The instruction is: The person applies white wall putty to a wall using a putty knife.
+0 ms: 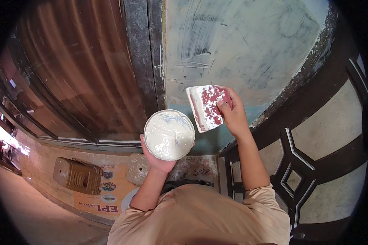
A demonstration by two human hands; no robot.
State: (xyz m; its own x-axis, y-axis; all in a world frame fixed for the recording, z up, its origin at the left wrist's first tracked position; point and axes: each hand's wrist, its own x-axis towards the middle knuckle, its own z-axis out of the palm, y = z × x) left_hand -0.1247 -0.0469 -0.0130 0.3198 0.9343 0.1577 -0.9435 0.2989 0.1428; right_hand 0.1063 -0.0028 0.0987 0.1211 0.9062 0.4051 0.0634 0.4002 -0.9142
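Observation:
A round tub of white putty [169,134] rests in my left hand [161,162], whose fingers cup it from below and along its sides. To the right of the tub, my right hand [235,114] grips a flat red putty spreader [210,107] smeared with white, thumb on its face. White paste coats the spreader's left edge, which is apart from the tub. Behind both hands stands a wall [241,49] with pale, patchy filler and dark scrape marks.
A dark-framed window with a brown curtain [77,61] is at left. On the right is a dark door with pale panels [327,118]. Below left, a brown plastic stool [77,175] and another stool [137,168] stand by a printed orange sheet [92,199] on the floor.

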